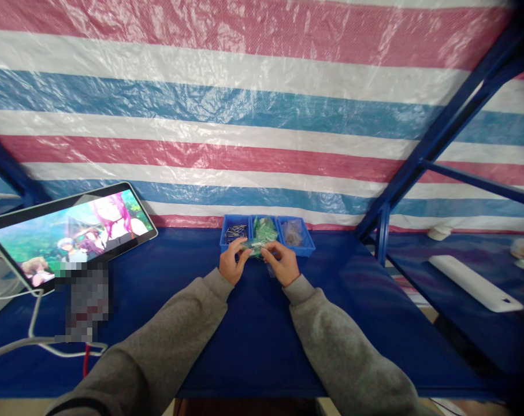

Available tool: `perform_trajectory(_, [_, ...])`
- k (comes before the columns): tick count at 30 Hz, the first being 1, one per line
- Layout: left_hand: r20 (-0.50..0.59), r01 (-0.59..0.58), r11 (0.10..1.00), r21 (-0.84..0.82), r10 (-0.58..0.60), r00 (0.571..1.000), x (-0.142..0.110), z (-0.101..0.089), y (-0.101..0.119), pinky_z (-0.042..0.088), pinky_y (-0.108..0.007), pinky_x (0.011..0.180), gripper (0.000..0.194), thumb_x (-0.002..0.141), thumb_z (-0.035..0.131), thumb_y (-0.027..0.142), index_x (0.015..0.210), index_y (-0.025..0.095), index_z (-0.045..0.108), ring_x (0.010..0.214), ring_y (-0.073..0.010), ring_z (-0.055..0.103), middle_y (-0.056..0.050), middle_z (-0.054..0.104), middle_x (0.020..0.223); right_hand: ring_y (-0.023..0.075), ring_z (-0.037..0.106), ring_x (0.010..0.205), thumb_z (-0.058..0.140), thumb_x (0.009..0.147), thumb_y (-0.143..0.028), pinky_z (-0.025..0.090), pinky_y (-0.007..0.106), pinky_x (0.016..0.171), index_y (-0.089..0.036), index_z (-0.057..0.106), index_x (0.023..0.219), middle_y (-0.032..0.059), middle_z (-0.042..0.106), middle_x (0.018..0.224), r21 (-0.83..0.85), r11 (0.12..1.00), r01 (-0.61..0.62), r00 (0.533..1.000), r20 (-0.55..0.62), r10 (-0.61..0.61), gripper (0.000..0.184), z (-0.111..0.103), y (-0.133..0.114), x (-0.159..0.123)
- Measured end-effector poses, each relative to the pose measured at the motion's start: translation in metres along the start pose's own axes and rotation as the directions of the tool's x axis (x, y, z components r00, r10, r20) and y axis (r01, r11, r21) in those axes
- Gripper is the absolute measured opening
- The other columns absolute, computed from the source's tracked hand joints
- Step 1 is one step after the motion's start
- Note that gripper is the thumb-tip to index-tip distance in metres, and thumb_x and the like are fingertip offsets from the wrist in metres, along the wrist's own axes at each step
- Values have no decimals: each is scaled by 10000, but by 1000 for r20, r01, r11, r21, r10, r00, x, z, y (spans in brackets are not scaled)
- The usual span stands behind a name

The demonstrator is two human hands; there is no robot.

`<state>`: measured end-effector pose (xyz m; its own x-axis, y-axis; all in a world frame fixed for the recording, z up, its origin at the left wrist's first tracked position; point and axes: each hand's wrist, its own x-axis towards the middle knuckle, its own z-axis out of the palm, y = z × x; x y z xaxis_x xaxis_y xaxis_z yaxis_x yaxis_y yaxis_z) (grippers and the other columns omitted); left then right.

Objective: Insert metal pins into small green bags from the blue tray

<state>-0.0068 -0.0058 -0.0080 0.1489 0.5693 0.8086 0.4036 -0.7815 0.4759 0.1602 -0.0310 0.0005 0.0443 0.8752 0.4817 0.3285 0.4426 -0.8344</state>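
Both hands meet at the front edge of three blue bins. Between them is a small green plastic packet, pinched at its left end by my left hand and at its right end by my right hand. Clear film hangs below the right fingers; what the packet contains is too small to tell. Behind the hands, the left bin holds thin metal pieces like screws or nails. Green plastic packets fill the middle bin, and clear plastic bags lie in the right bin.
A tablet playing a cartoon leans at the left, with white cables and a blurred-out object before it. Striped plastic sheeting hangs behind the blue table. Blue metal frame bars and a white flat object stand right.
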Motion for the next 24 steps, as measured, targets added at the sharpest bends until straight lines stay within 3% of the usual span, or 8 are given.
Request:
perform_trajectory(7, [79, -131, 991, -1, 131, 988, 6, -6, 5, 454, -360, 912, 280, 919, 347, 202, 1061, 149, 582, 1054, -189, 534, -118, 562, 1092, 112, 550, 497, 576, 788, -413, 473, 239, 514, -173, 574, 798, -17, 570, 581, 145, 986, -78, 997, 9, 78, 240, 1, 2, 2])
perform_trajectory(13, [58, -157, 986, 50, 154, 986, 6, -3, -1, 499, -319, 784, 227, 864, 502, 250, 1047, 195, 624, 953, -166, 534, -106, 465, 1171, 111, 536, 471, 556, 785, -469, 469, 243, 487, -170, 575, 789, -14, 575, 570, 228, 966, -121, 993, 34, 116, 300, 1, -1, 3])
perform_trajectory(17, [29, -164, 983, 78, 162, 986, 7, -3, -2, 488, -329, 770, 178, 846, 539, 269, 956, 195, 658, 910, -172, 550, -82, 580, 1015, 114, 536, 478, 475, 834, -481, 477, 250, 524, -170, 573, 672, -6, 557, 537, 131, 988, -80, 997, 23, 78, 364, -3, -4, 3])
perform_trajectory(20, [44, -153, 983, 97, 149, 988, 7, -4, -1, 476, -330, 771, 157, 853, 530, 245, 927, 176, 650, 806, -162, 581, -52, 653, 829, 128, 568, 564, 494, 828, -459, 486, 246, 518, -177, 607, 851, 25, 609, 694, 100, 994, -37, 998, -54, 43, 304, -4, -6, 2])
perform_trajectory(22, [31, -121, 988, 97, 118, 992, 6, -3, 0, 482, -315, 753, 168, 863, 513, 255, 927, 170, 643, 778, -157, 596, -52, 669, 827, 149, 594, 684, 549, 795, -444, 494, 242, 519, -192, 589, 1006, 63, 621, 887, 74, 997, 1, 998, -64, 4, 331, -4, -6, 2])
perform_trajectory(24, [14, -83, 993, 79, 82, 997, 4, -2, 0, 494, -301, 758, 194, 872, 497, 279, 953, 167, 633, 801, -157, 613, -60, 674, 870, 164, 598, 752, 576, 777, -435, 500, 242, 532, -197, 595, 1021, 75, 615, 954, 35, 999, 23, 999, -30, -22, 341, -2, -4, 2])
